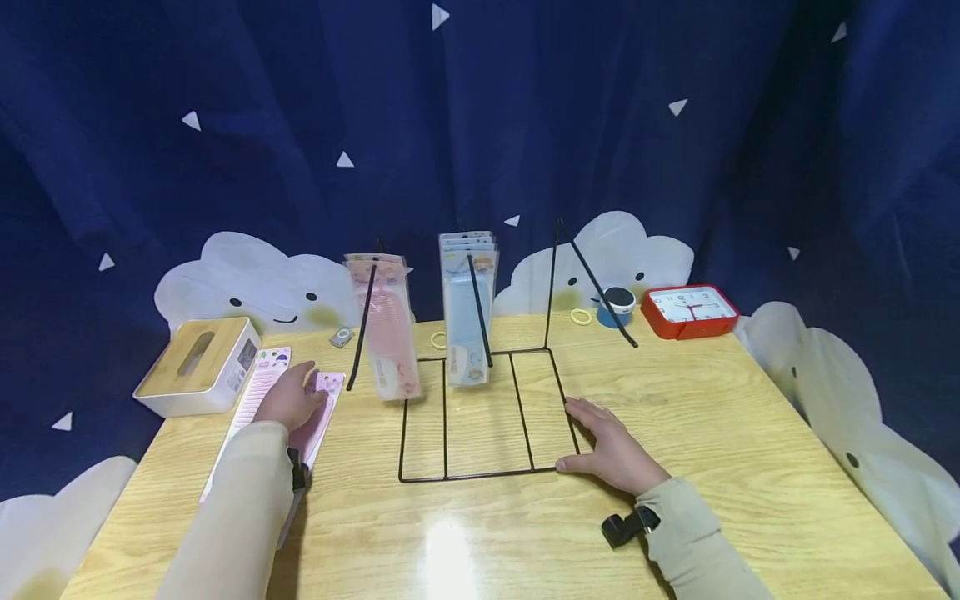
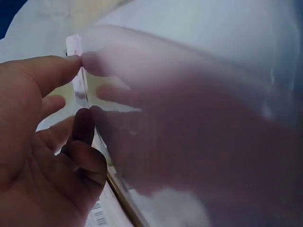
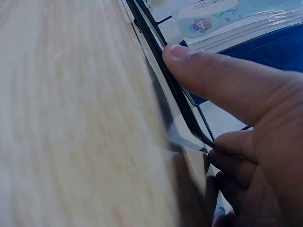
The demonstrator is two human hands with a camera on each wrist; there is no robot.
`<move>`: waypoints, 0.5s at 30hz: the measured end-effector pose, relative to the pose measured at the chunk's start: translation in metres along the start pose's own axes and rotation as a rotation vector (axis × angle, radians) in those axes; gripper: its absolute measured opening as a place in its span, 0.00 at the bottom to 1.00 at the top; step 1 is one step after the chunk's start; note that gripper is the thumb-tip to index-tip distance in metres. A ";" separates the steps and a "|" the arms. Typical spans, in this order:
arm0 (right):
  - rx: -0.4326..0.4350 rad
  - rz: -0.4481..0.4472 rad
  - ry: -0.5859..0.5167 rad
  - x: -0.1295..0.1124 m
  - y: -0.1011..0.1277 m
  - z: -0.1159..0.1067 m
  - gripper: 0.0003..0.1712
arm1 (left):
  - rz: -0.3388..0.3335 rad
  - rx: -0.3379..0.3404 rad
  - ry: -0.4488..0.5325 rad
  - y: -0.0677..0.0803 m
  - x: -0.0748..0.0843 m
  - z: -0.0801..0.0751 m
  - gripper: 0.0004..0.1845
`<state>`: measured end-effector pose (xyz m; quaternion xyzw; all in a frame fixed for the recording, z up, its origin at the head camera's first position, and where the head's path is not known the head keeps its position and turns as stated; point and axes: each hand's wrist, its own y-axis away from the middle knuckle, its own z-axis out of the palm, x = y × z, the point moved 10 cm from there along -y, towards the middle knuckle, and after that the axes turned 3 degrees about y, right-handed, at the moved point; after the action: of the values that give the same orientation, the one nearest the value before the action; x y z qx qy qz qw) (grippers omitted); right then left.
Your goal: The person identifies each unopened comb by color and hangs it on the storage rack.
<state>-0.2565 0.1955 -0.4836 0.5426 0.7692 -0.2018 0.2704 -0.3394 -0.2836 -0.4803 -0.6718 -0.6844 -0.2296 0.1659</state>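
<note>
Left hand (image 1: 291,398) has its fingers (image 2: 45,75) pinching the top edge of a flat pink plastic-sleeved comb packet (image 1: 318,417) lying on the table (image 1: 750,433), looks light, floppy and slick, while the right hand (image 1: 611,450) lies flat, fingers (image 3: 222,78) against the thin black wire display rack (image 1: 480,417).

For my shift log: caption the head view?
Left hand picks up a pink packet; right hand steadies the wire rack.
</note>
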 end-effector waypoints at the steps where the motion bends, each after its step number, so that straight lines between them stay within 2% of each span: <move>1: -0.003 -0.001 0.000 0.000 0.000 0.000 0.57 | -0.006 -0.011 -0.010 0.001 0.000 0.001 0.37; 6: -0.007 -0.003 0.006 -0.001 0.000 0.000 0.58 | -0.040 -0.067 0.067 0.008 -0.001 0.006 0.37; 9: 0.004 -0.010 0.009 -0.002 0.001 0.000 0.57 | -0.042 -0.077 0.132 0.018 0.002 0.007 0.26; 12: 0.002 -0.018 0.012 -0.002 0.001 0.001 0.57 | -0.020 -0.031 0.195 0.032 0.013 0.000 0.13; 15: 0.003 -0.017 0.010 -0.002 0.001 0.000 0.57 | 0.058 0.066 0.273 0.053 0.036 -0.015 0.08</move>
<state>-0.2551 0.1943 -0.4820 0.5376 0.7748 -0.2024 0.2640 -0.2897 -0.2622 -0.4434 -0.6481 -0.6430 -0.2913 0.2858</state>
